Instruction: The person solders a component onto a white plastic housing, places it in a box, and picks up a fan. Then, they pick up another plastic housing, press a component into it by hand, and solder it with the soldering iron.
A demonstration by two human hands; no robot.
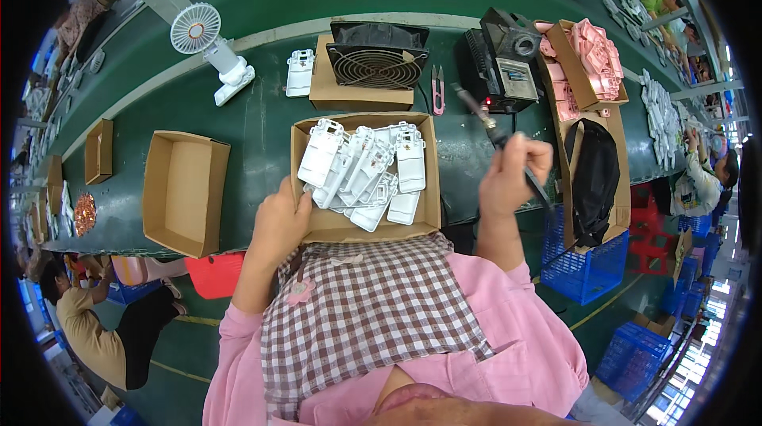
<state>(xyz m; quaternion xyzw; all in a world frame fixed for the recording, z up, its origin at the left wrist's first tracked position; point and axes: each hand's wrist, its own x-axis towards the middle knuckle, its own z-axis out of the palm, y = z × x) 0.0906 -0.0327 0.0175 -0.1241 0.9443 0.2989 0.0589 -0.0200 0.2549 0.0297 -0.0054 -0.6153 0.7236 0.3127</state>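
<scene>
My right hand (pixel 508 180) is closed round the dark handle of a soldering iron (pixel 488 123), its tip pointing up and left near the black soldering station (pixel 516 80). On the near side of the bench, my left hand (pixel 278 218) grips the left wall of a cardboard box (pixel 432 180), with the thumb at the rim and the other fingers partly hidden. Several white plastic housings (pixel 369 168) lie heaped inside this box, overlapping at different angles. Another white housing (pixel 299 73) lies apart, beyond the box's left corner.
A black fan (pixel 379 65) stands on a carton behind the box, with pink-handled snips (pixel 438 91) beside it. Left are an open carton (pixel 181 188) and a white handheld fan (pixel 214 45). Pink parts (pixel 591 57) and a black bag (pixel 594 180) stand right. Other people work nearby.
</scene>
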